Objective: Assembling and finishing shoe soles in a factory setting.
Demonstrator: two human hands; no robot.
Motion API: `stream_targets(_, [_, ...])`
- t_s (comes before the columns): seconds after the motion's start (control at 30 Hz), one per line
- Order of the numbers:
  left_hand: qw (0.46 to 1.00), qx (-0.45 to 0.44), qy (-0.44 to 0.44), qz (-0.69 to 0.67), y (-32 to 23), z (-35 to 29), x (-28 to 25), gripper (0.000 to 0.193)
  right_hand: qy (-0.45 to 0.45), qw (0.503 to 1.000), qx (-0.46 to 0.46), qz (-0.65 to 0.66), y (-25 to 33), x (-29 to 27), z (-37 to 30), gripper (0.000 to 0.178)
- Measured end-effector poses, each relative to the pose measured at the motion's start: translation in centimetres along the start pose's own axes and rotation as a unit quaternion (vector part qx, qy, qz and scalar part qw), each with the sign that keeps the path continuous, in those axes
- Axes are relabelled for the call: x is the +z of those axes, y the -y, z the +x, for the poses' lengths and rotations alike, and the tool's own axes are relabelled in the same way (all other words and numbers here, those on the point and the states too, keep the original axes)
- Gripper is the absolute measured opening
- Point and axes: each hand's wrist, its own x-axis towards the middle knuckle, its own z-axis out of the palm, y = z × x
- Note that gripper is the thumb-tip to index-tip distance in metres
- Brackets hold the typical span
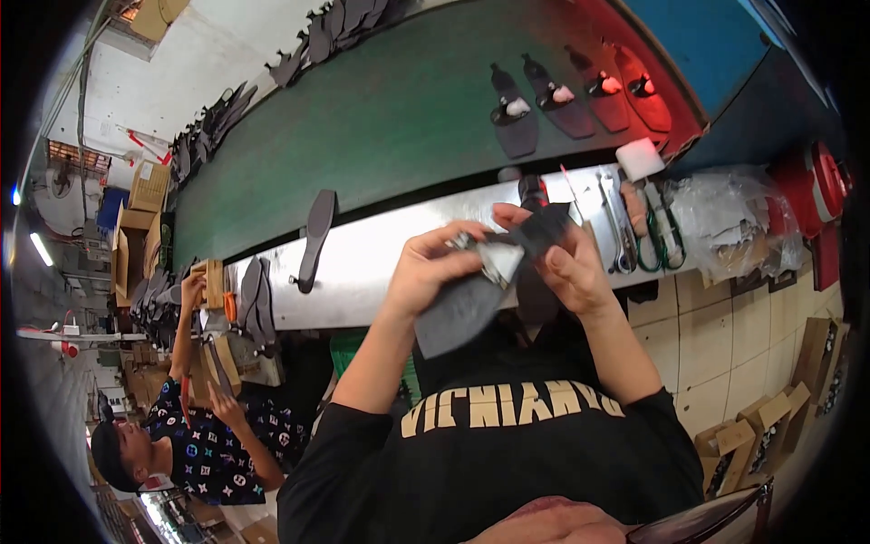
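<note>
A dark sandal (460,317) is held in front of my chest, over the near edge of the metal ledge, its wide sole end tilted down to the left. My left hand (424,267) pinches it near a pale, whitish patch at its middle. On the other side, my right hand (584,276) grips a black strap-like part (546,228) between thumb and fingers. Motion blur hides the finer detail of this part. Just beyond my fingers, a black and red tool (533,190) rests on the ledge.
A metal ledge (362,242) borders the green conveyor belt (408,109). Several sandals (514,136) with white stuffing stand at far right. One dark sole (317,238) lies left. Scissors (671,238), a wrench (616,222) and a plastic bag (734,218) lie right. A co-worker (213,444) works at left.
</note>
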Motion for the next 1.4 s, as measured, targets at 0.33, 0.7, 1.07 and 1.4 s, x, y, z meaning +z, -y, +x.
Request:
stream_targets(0.33, [0.990, 0.004, -0.047, -0.130, 2.0, -4.7, -1.8, 0.029, -0.027, 0.932, 0.002, -0.362, 0.2, 4.5, -3.0, 0.036])
stream_targets(0.7, [0.996, 0.065, -0.034, -0.054, 1.3, -5.1, -1.5, 0.035, -0.035, 0.868, -0.082, -0.489, -0.6, 5.8, -4.2, 0.043])
stream_targets(1.07, [0.997, 0.059, -0.020, -0.052, 1.2, -5.2, -1.1, 0.037, -0.009, 0.860, -0.112, -0.498, -1.1, 4.9, -4.4, 0.044])
stream_targets(1.4, [0.997, 0.069, -0.021, -0.035, 1.5, -5.6, -0.9, 0.035, 0.007, 0.845, -0.122, -0.521, -0.8, 5.1, -4.5, 0.043])
